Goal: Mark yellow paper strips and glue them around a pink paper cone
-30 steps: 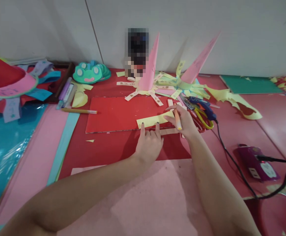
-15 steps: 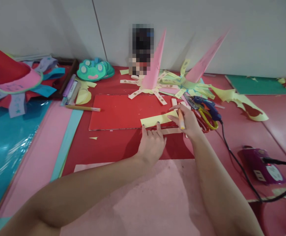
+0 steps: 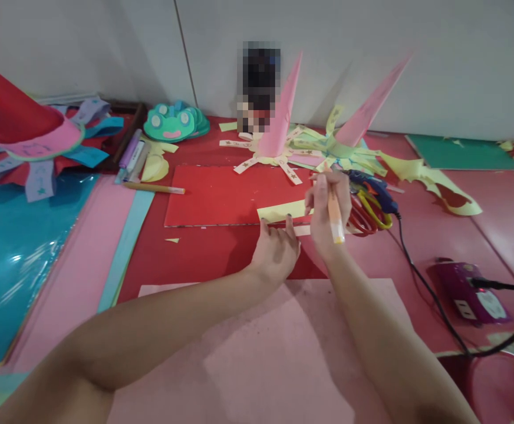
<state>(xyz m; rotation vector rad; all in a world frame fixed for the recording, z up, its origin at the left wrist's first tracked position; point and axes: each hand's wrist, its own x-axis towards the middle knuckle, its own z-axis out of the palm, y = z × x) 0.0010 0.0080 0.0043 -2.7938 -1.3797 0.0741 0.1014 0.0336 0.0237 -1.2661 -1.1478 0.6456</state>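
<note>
Yellow strip (image 3: 283, 211) by near edge of red board (image 3: 215, 197); room leftward.

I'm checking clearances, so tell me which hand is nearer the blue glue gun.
Right. The right hand, holding an orange marker, is just left of the blue glue gun; the left hand is farther left, fingertips at the yellow strip.

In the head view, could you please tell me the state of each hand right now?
Left hand: partly open, fingertips on the yellow paper strip.
Right hand: closed, holding an orange marker.
</note>
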